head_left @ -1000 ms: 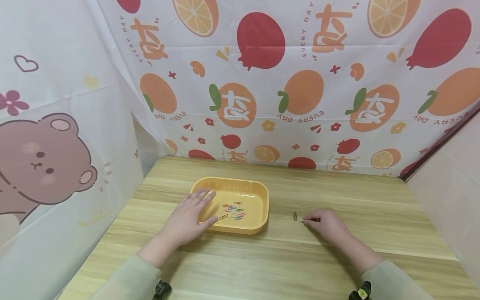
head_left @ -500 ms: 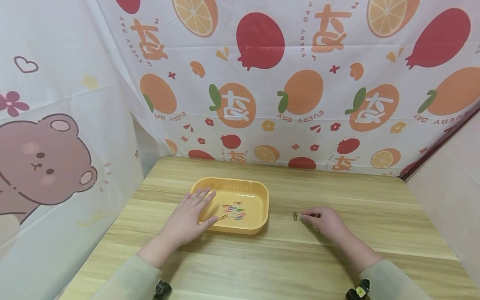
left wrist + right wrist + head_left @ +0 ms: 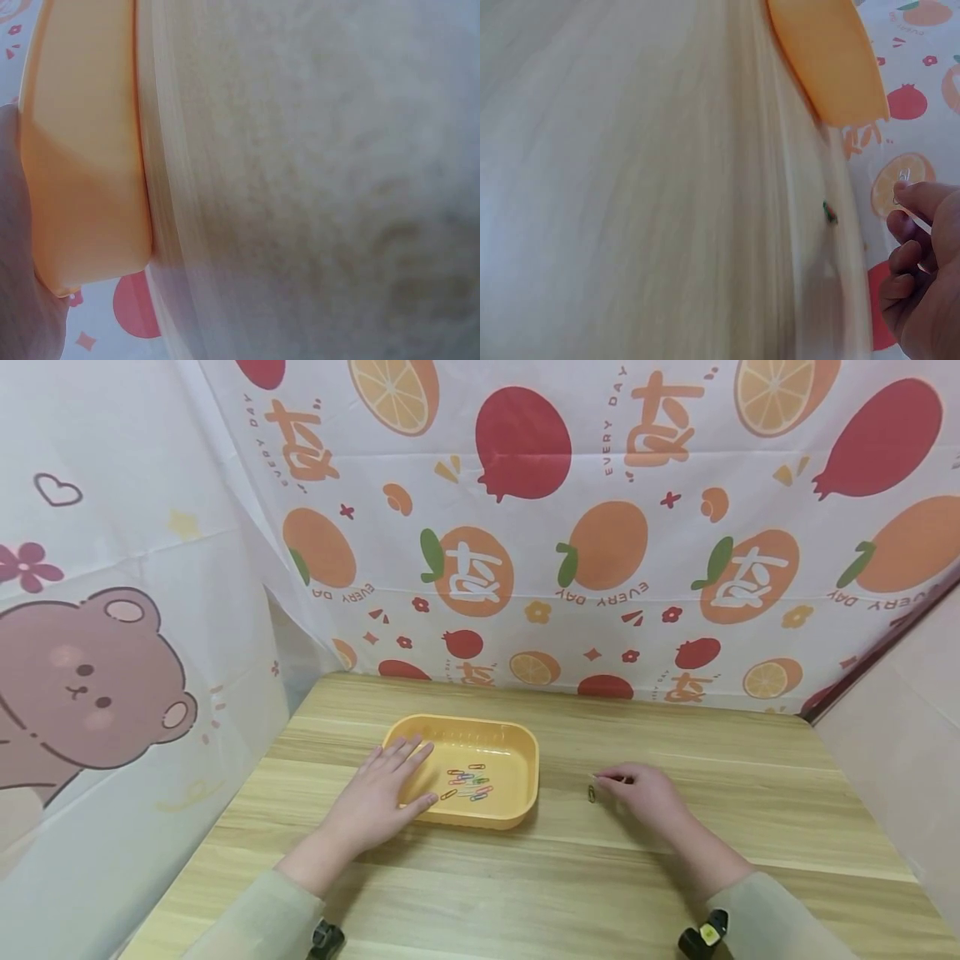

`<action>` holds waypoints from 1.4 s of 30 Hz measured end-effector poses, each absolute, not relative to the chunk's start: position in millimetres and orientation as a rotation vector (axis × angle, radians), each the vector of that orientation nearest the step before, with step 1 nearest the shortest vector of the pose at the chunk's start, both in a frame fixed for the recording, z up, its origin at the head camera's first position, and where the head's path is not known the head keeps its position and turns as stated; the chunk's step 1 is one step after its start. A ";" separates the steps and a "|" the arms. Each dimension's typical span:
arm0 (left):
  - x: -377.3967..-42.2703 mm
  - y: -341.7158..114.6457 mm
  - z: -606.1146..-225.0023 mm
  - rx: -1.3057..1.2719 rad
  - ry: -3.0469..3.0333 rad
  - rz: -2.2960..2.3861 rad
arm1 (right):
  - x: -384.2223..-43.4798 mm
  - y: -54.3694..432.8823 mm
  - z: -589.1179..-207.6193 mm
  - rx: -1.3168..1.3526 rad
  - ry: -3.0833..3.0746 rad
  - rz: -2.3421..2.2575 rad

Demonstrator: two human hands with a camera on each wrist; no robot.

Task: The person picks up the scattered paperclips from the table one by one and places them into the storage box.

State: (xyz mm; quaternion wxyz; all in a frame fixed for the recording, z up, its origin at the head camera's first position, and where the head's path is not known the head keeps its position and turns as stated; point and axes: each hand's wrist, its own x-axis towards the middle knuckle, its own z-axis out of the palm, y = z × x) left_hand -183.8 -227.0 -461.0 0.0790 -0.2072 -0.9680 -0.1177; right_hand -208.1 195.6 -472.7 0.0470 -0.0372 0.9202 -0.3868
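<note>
My left hand (image 3: 375, 800) lies over the left side of a yellow plastic tray (image 3: 513, 768), its fingers spread across the rim. Several coloured paper clips (image 3: 477, 767) lie inside the tray. To the tray's right, my right hand (image 3: 651, 802) pinches a pale, whitish paper clip (image 3: 902, 184) between thumb and forefinger, raised off the table. Below those fingertips a dark-looking paper clip (image 3: 592, 794) lies on the wood; in the right wrist view this loose clip (image 3: 830, 212) shows green and red. The left wrist view shows mainly the tray's outer wall (image 3: 86, 150).
The wooden table (image 3: 480, 893) extends around the tray. A fruit-print cloth (image 3: 532, 543) hangs behind it, and a white cloth with a bear (image 3: 82, 685) hangs on the left. A pale wall panel (image 3: 900, 743) stands on the right.
My right hand has lifted the pale paper clip up from the table and moved slightly left, towards the tray. The left hand, tray and loose clip stay in place.
</note>
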 end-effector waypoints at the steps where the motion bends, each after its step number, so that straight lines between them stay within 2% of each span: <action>1: -183.8 -227.2 -461.1 -0.619 -2.899 -0.353 | -209.3 193.3 -471.1 -0.113 2.809 -1.183; 24: -182.1 -225.6 -461.4 -0.622 -2.845 -0.396 | -227.3 93.4 -441.2 -0.177 2.510 -1.779; 35: -181.6 -225.8 -459.9 -0.619 -2.869 -0.379 | -232.2 49.0 -437.6 -0.184 2.404 -1.831; 42: -182.3 -225.8 -460.8 -0.613 -2.862 -0.374 | -234.5 34.6 -439.1 -0.283 2.449 -1.789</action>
